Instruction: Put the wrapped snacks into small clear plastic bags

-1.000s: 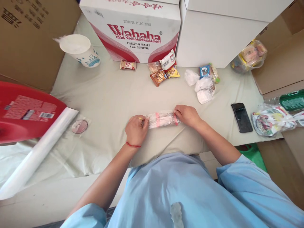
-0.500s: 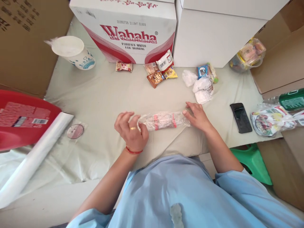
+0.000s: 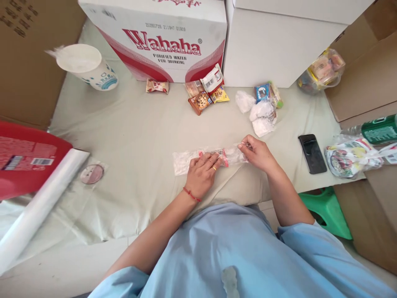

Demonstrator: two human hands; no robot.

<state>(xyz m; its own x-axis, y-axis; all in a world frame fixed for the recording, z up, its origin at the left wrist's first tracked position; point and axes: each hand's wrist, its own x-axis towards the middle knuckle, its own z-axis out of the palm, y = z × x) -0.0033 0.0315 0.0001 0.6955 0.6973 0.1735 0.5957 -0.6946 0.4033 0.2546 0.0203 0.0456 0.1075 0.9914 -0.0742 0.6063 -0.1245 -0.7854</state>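
Beyond the fingers, a white-and-red carton [image 3: 155,47] reads "Wahaha®" over "PURIFIED WATER FOR DRINKING"; red characters above are cut off by the top edge of the view. A person in a blue top [image 3: 229,244] leans at a covered table [image 3: 124,136], a film-wrapped packet [image 3: 226,158] with pink-red bands lying directly beneath the left hand [image 3: 203,171]. That hand's fingers are stretched out, close together, across the packet's middle; the crinkled film runs out past them to the left. The right hand [image 3: 256,153] has its thumb and fingertips drawn narrow, pinching the film at the packet's right end. The left fingers hide much of the packet, and any print on it is illegible. Ahead of the left fingers, a brown snack packet [image 3: 200,102] and a white barcoded packet [image 3: 213,80] bear lettering too small to read. Far left of the fingers, a red container [image 3: 27,159], its label unreadable, is cut off by the frame.
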